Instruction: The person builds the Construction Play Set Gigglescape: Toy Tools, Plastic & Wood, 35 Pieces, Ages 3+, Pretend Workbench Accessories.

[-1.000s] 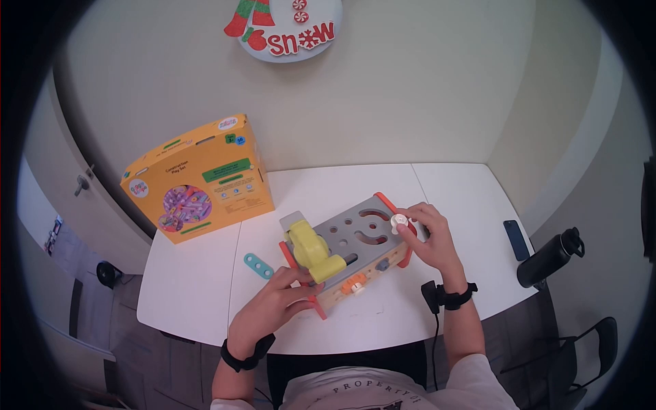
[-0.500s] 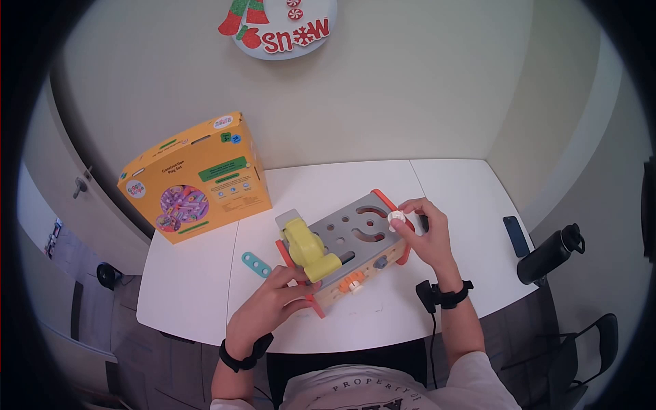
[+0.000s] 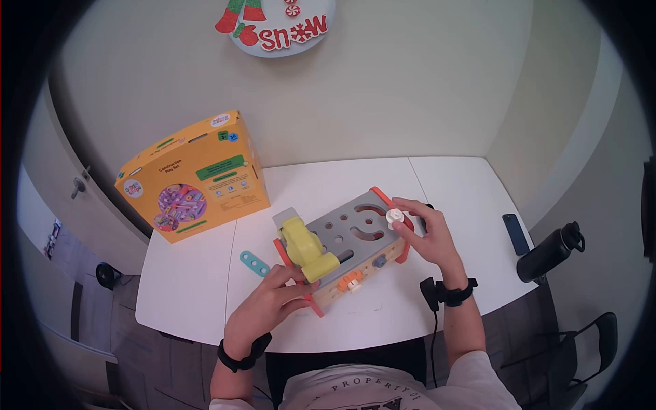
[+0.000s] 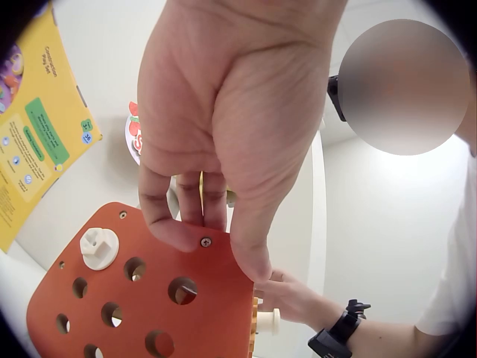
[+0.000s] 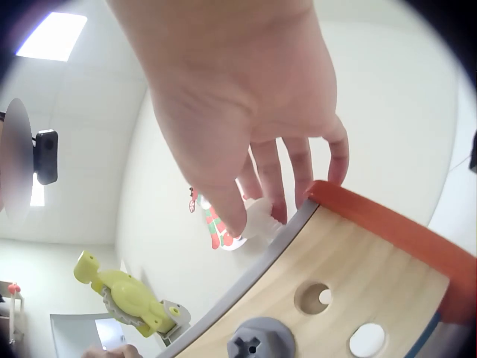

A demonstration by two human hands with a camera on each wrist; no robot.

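Observation:
A toy workbench (image 3: pixel 319 229) with a slotted grey top, red end panels and wooden sides stands at an angle on the white table. My right hand (image 3: pixel 435 238) pinches a white plastic bolt (image 3: pixel 395 217) at the top's right end, thumb on one side and fingers on the other. My left hand (image 3: pixel 268 301) grips the near left corner, its thumb and fingertips on the red end panel (image 4: pixel 156 250). Beside that hand, a yellow-green toy power saw (image 3: pixel 304 249) lies over the top's left end. Orange (image 3: pixel 348 280) and grey (image 5: pixel 261 343) fittings stick out of the front side.
A yellow play-set box (image 3: pixel 198 167) stands at the back left. Left of the workbench lies a teal strip (image 3: pixel 258 266) with holes. A phone (image 3: pixel 516 234) and a black bottle (image 3: pixel 547 256) are near the table's right edge, with a black chair (image 3: pixel 591 355) beyond.
My right fingers have shifted a little around the white bolt, with more of it showing now. The left hand keeps its grip on the workbench. The head view has moved slightly.

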